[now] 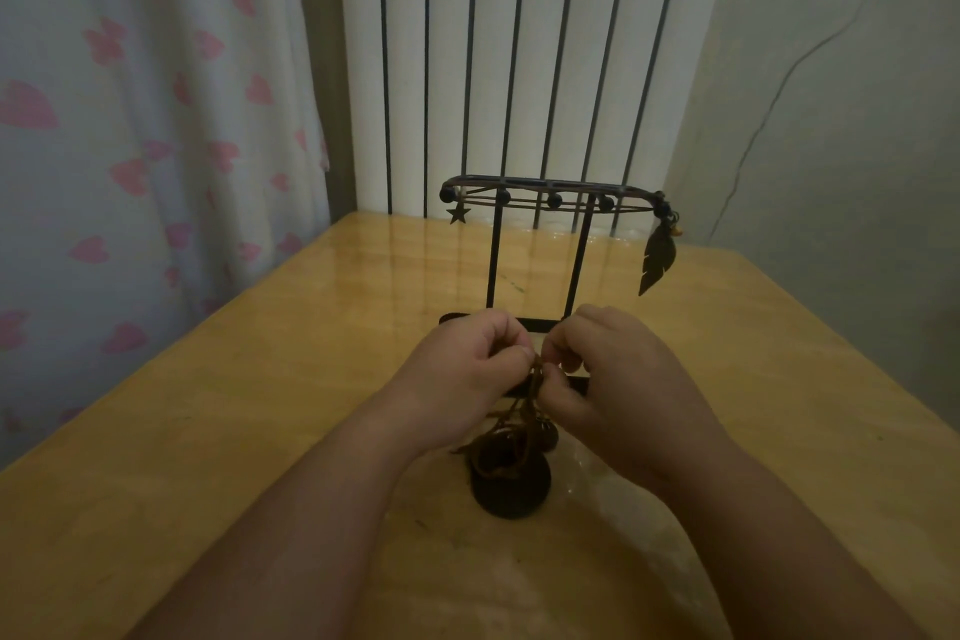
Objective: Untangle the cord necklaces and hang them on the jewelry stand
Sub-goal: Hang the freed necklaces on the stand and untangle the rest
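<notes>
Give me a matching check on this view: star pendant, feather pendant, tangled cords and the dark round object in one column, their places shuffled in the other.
Things:
1. star pendant
2. feather pendant
3. tangled cords
4. dark round object

Places:
A. pinched between the left hand and the right hand
B. hanging at the right end of the jewelry stand top bar
C. on the table, below the hands
D. hanging at the left end of the top bar

Pairs: 1-D, 2-B, 3-A, 4-C.

Two hands, one stand, one cord tangle.
</notes>
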